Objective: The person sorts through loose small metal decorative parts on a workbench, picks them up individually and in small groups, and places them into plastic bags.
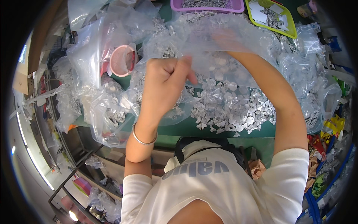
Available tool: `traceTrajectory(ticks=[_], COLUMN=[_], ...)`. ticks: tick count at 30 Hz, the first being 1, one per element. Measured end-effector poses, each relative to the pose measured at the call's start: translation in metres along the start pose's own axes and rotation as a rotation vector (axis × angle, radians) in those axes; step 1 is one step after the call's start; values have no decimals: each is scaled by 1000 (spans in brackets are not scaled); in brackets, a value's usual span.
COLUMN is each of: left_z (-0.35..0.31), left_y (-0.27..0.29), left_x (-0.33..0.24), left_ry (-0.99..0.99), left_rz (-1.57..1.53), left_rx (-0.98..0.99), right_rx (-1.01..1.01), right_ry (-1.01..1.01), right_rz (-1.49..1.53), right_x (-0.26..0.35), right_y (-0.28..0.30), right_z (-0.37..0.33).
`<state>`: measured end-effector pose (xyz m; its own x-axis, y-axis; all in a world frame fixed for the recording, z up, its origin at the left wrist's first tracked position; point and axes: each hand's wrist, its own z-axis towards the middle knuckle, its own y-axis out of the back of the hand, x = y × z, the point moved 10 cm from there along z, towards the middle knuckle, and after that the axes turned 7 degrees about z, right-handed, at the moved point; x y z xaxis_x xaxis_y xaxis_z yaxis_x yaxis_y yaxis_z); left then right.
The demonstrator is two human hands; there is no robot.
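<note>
My left hand (166, 80), closed with thumb pressed against the curled fingers, grips the edge of a clear plastic bag (209, 44) above the table. My right hand (227, 37) is inside or behind the bag's film at the far side. Film and motion smear its fingers, so their grip does not show. Below the bag, a pile of small silvery metal pieces (227, 108), some round and some pointed, is spread on the green table (167, 130). Part of the pile shows only through the plastic.
A purple tray (242, 8) and a yellow-green tray (292, 33), both with small metal parts, stand at the back. A pink cup (118, 61) is at the left among plastic bags (85, 56). More bags of parts (304, 78) lie on the right.
</note>
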<state>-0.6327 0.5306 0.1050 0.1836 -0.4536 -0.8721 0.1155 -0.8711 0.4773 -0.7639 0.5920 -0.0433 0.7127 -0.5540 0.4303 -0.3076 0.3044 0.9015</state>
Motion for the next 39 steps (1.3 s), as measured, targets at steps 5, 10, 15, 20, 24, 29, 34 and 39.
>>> traceTrajectory(ticks=[5, 10, 15, 20, 24, 29, 34, 39], left_z=[-2, -5, -3, -6, -7, -9, -5, -8], left_y=[4, -5, -6, -6, -8, -8, -11, -7], left_x=[5, 9, 4, 7, 0, -2, -4, -2], left_ry=[-7, -2, -12, -16, -13, -44, -51, -80], left_rz=[-3, 17, 25, 52, 38, 38, 31, 20], left_rx=[-35, 36, 37, 28, 37, 8, 16, -7], right_rx=[-6, -84, -98, -70, -261, -94, -28, 27], right_ry=[-98, -36, 104, -173, -46, -55, -76, -149], right_rz=[302, 25, 48, -82, -18, -230, -275, -90], right_x=[-16, -37, -65, -74, -76, -78, -113, -112], right_y=[-15, -25, -17, 2, 9, -20, -60, -47], right_z=[-9, -29, -46, -52, -59, -37, -28, -29])
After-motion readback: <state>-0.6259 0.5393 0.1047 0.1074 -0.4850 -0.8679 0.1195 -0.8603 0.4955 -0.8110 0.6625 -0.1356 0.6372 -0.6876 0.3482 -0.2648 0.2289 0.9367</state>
